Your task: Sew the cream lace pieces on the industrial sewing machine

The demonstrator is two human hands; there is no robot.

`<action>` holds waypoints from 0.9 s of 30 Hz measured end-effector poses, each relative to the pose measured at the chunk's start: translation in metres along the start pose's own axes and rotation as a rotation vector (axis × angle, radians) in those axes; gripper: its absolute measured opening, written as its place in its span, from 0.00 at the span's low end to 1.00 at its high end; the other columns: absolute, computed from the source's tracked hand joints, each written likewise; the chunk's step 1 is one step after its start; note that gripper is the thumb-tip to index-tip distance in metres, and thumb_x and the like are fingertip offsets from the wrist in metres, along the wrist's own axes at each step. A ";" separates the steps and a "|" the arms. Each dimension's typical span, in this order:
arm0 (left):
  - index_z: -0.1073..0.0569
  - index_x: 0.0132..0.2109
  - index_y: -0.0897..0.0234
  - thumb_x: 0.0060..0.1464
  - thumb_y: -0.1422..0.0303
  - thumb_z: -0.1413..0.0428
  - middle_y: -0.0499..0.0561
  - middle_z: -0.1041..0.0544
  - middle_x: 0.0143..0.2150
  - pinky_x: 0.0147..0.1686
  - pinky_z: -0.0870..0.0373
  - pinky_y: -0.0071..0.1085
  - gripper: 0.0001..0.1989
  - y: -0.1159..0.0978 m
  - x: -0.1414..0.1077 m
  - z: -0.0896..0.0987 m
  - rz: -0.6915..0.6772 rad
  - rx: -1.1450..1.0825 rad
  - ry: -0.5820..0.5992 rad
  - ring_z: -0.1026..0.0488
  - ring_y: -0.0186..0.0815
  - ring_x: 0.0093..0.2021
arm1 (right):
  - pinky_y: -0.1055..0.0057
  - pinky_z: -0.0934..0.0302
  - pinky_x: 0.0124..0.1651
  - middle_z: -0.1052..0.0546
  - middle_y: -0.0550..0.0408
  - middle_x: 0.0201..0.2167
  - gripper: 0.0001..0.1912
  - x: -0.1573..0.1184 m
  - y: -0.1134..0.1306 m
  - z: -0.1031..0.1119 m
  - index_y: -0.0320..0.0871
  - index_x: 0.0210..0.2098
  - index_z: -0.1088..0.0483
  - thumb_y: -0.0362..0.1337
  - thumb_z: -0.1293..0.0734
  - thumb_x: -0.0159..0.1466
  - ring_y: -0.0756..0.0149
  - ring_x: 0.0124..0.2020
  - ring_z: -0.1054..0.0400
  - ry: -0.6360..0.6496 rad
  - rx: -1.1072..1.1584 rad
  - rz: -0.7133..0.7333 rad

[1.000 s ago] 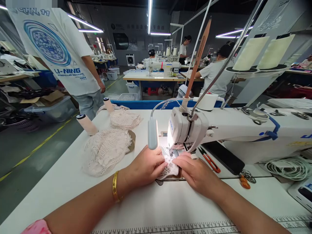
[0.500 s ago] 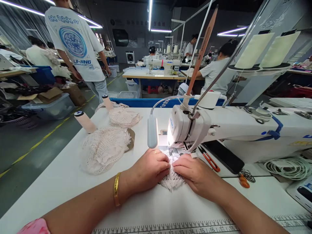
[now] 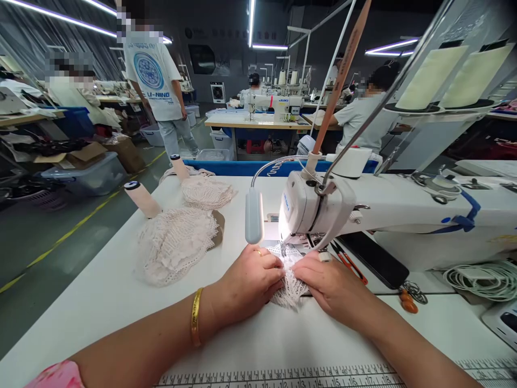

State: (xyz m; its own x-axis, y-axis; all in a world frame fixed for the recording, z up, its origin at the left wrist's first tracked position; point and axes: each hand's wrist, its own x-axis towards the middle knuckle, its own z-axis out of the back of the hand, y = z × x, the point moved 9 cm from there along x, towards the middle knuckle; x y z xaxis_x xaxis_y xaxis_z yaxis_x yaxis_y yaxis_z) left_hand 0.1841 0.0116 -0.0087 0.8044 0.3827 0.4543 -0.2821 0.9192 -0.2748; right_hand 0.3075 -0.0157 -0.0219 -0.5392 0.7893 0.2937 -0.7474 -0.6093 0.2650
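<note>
Along the near edge of the white table (image 3: 133, 318), a ruled strip (image 3: 266, 377) is laid. Past it, a piece of lace (image 3: 294, 291) is spread under the head of the sewing machine (image 3: 305, 207), its fringed end pointed toward the near edge. The left side of the lace is pinched in the left hand (image 3: 252, 280), whose fingers are curled in; that wrist is circled by a gold bracelet (image 3: 196, 318). The right side is touched by the bunched fingertips of the right hand (image 3: 333, 285); whether it is gripped or only pressed there cannot be told. To the right, an orange charm (image 3: 409, 306), a black phone (image 3: 375, 261) and red snips (image 3: 358, 271) are placed. Toward the left edge, a larger lace pile (image 3: 173, 248) is heaped, with a pink spool (image 3: 143, 200) just beyond. By the far left corner, a smaller lace pile (image 3: 208, 193) and a second spool (image 3: 180, 169) are set. Farther off, a second machine (image 3: 278, 106) is carried by another table (image 3: 218, 125), and a person in a white shirt (image 3: 161, 81) is seen.
</note>
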 end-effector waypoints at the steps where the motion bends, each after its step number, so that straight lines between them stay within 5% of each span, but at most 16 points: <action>1: 0.20 0.45 0.63 0.70 0.72 0.45 0.49 0.17 0.47 0.48 0.36 0.42 0.08 0.001 0.000 0.000 0.006 0.003 0.002 0.24 0.39 0.44 | 0.65 0.41 0.37 0.23 0.55 0.35 0.20 0.000 -0.001 0.000 0.48 0.46 0.27 0.20 0.43 0.69 0.60 0.32 0.32 -0.004 -0.007 -0.008; 7: 0.20 0.45 0.63 0.71 0.70 0.47 0.50 0.17 0.47 0.47 0.39 0.42 0.10 0.006 0.003 0.001 0.036 0.046 0.006 0.24 0.39 0.45 | 0.66 0.43 0.34 0.23 0.53 0.37 0.21 -0.002 -0.010 -0.006 0.48 0.46 0.28 0.19 0.42 0.66 0.58 0.35 0.32 -0.014 -0.068 -0.051; 16: 0.20 0.46 0.62 0.72 0.71 0.48 0.50 0.17 0.49 0.48 0.40 0.42 0.11 0.018 0.006 0.001 0.073 0.074 0.040 0.24 0.39 0.46 | 0.63 0.34 0.40 0.20 0.50 0.42 0.25 -0.001 -0.016 -0.006 0.49 0.53 0.27 0.20 0.43 0.66 0.54 0.44 0.28 -0.022 -0.072 -0.092; 22: 0.21 0.44 0.61 0.64 0.76 0.44 0.48 0.17 0.48 0.52 0.42 0.42 0.09 -0.009 -0.003 0.003 -0.076 0.018 0.036 0.26 0.39 0.46 | 0.62 0.33 0.43 0.20 0.49 0.44 0.20 0.002 0.008 0.001 0.46 0.49 0.25 0.21 0.43 0.70 0.56 0.45 0.28 -0.007 0.042 0.050; 27: 0.22 0.42 0.60 0.63 0.77 0.44 0.46 0.17 0.48 0.53 0.44 0.42 0.08 -0.013 -0.007 0.005 -0.072 0.015 0.028 0.27 0.36 0.42 | 0.64 0.36 0.43 0.21 0.51 0.43 0.18 0.003 0.013 0.001 0.44 0.48 0.27 0.19 0.42 0.71 0.57 0.46 0.28 0.009 0.116 0.084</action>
State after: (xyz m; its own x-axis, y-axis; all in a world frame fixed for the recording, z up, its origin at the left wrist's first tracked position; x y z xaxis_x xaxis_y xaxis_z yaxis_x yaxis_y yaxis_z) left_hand 0.1799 -0.0028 -0.0039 0.8372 0.3128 0.4487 -0.2306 0.9457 -0.2291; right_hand 0.2963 -0.0213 -0.0169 -0.6017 0.7357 0.3112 -0.6502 -0.6773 0.3442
